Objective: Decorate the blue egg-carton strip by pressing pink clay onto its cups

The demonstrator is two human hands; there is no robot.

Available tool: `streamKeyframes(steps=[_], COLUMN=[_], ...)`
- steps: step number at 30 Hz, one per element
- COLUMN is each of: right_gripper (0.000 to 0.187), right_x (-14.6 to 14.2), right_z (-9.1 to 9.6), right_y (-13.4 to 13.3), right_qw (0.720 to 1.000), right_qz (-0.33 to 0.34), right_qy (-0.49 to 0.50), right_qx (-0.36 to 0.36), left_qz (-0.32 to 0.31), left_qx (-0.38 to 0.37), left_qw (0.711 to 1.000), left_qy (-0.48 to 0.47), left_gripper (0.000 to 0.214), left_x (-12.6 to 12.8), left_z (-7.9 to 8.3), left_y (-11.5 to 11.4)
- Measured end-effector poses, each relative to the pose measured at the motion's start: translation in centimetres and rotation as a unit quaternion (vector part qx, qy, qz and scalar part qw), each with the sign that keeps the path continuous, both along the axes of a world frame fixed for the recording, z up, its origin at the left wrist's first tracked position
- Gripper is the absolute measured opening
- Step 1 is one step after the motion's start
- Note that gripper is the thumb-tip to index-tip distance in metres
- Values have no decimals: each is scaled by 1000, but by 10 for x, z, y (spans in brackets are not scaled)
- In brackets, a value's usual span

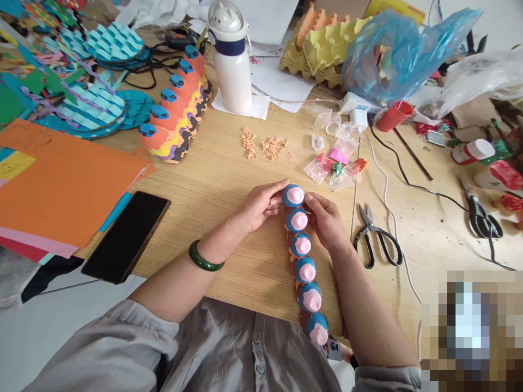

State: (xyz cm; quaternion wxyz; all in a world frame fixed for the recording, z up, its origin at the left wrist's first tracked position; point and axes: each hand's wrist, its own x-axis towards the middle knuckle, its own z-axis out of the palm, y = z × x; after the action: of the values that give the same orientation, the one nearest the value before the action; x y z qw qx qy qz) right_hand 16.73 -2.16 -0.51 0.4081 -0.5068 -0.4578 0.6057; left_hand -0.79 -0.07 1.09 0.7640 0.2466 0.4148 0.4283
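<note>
Between my hands is a strip cut from an egg carton point(306, 269), its row of bumps topped with blue and a pink dab on each. The strip runs from the table toward my body, its near end over the table's edge. My left hand point(261, 204) grips the far end from the left, fingers curled at its side. On the other side, my right hand point(326, 219) pinches near the first and second bumps with thumb and fingers. To the right lie black-handled scissors point(373, 234). Small plastic bags of coloured clay point(338, 158) are beyond the strip.
A painted orange egg-carton strip point(175, 109) stands at the back left, near a white bottle point(232, 65). Orange scraps point(269, 147) lie mid-table. A phone point(126, 237) and orange paper point(69, 185) are on the left. Cables point(386, 190) cross the right side.
</note>
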Motion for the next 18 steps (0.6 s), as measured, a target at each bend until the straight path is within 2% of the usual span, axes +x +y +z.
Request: streamKeyframes(steps=[3,6,10,12,14,18], right_gripper=[38,37,43,39,33,26], right_x=[-3,-6,-7,-5,-3,-1], right_z=[0,-4,-9,-10,-10,-7], right_y=[-1,-2,-4,-4,-3,-2], right_qw=[994,977,941,922,911,894], right_qz=[-27,-52,-126,-145,-152,-174], right_qy=[-83,-161,-258,-301,-325,-325], right_qx=[66,133,177,194,205,253], left_qz=[27,50,58,65,82,117], left_qx=[40,69,80,74,50,5], left_qw=[997,990,986,988,994,991], left_qy=[58,109,138,115,53,-72], left_gripper=[36,23,38,37,33,42], left_x=[-2,-3,-1,-1,0,2], left_z=[-3,-6,-7,-5,-2,5], left_y=[1,1,0,0,0,0])
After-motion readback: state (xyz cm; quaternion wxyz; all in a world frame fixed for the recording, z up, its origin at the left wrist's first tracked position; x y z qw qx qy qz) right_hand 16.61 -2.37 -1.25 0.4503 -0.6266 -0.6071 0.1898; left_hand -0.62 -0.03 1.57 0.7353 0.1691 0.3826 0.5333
